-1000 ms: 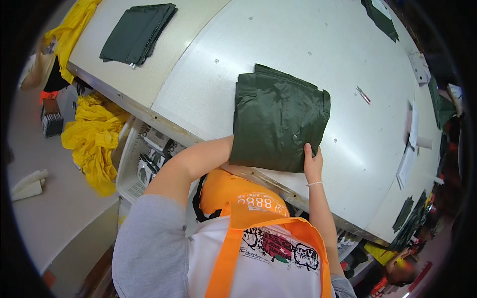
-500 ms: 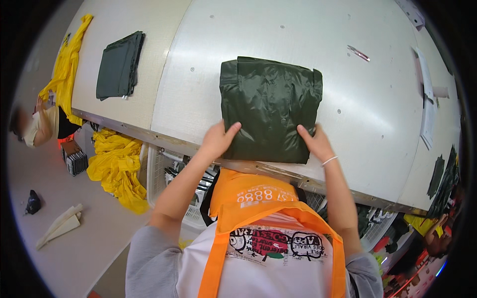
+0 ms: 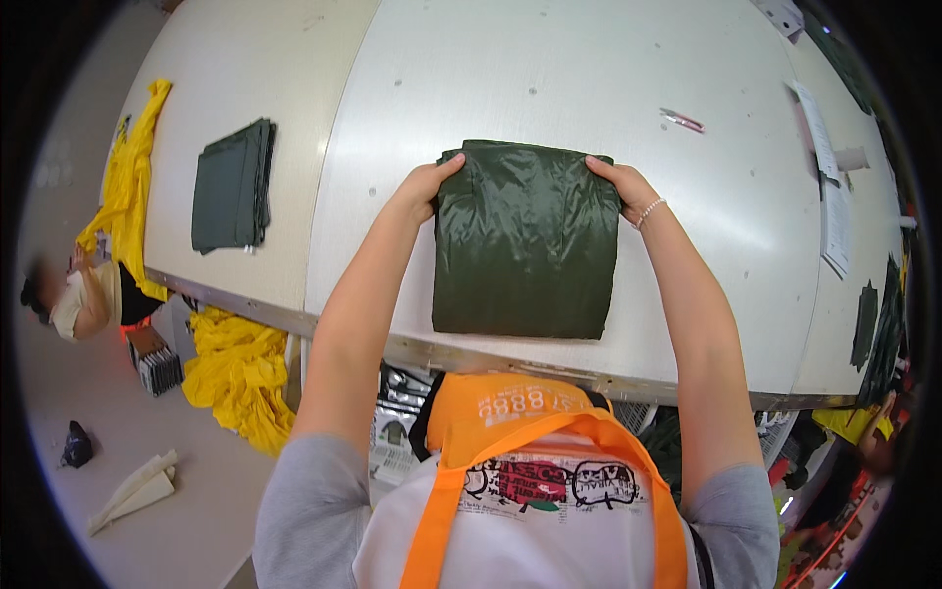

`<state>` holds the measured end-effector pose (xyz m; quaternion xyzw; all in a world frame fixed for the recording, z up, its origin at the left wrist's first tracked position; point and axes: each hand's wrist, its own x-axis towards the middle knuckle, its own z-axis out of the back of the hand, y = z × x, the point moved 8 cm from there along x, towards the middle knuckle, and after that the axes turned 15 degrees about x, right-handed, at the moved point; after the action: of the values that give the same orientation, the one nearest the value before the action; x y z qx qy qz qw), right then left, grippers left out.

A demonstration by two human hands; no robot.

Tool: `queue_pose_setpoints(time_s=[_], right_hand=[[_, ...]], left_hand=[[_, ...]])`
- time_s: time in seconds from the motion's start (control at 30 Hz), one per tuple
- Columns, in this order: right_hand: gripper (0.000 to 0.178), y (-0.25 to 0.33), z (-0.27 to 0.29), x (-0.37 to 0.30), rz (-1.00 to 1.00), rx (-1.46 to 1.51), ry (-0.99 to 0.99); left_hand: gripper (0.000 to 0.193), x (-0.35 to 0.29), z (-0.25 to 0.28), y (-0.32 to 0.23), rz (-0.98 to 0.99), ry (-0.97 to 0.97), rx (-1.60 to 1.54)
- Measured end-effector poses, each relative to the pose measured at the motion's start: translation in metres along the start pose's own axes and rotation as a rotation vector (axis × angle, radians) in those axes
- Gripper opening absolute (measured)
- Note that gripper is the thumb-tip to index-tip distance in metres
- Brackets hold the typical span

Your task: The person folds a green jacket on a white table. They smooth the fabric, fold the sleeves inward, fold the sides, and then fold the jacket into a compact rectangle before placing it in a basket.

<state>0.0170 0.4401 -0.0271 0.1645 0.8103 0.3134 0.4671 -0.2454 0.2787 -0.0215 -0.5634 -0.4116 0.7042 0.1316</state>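
A folded dark green raincoat (image 3: 525,245), glossy and creased, lies in front of me near the table's front edge. My left hand (image 3: 430,185) is closed on its far left corner, thumb on top and the other fingers mostly hidden at the side. At the far right corner my right hand (image 3: 625,188) grips in the same way, with a beaded bracelet at the wrist. To the left lies a stack of folded dark green garments (image 3: 233,187), with a small white label at its near edge.
Thread snips (image 3: 682,121) lie at the far right of the pale table (image 3: 392,118). White papers (image 3: 834,226) are beyond them. A yellow garment (image 3: 137,187) drapes over the left end, where another person (image 3: 93,294) stands. Yellow fabric (image 3: 231,373) is heaped below the table edge.
Both hands have moved from the raincoat's near sides to its far corners. The far part is now folded over toward me, hiding the front placket. The view has shifted slightly.
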Motion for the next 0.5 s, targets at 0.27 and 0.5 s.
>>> queue_pose_setpoints(time_s=[0.27, 0.5], right_hand=[[0.034, 0.114, -0.085, -0.242, 1.035, -0.758, 0.371], [0.027, -0.108, -0.012, -0.241, 0.835, -1.38, 0.295]], left_hand=[[0.031, -0.2, 0.003, -0.114, -0.774, 0.132, 0.435], [0.03, -0.219, -0.075, 0.097, -1.307, 0.334, 1.418]])
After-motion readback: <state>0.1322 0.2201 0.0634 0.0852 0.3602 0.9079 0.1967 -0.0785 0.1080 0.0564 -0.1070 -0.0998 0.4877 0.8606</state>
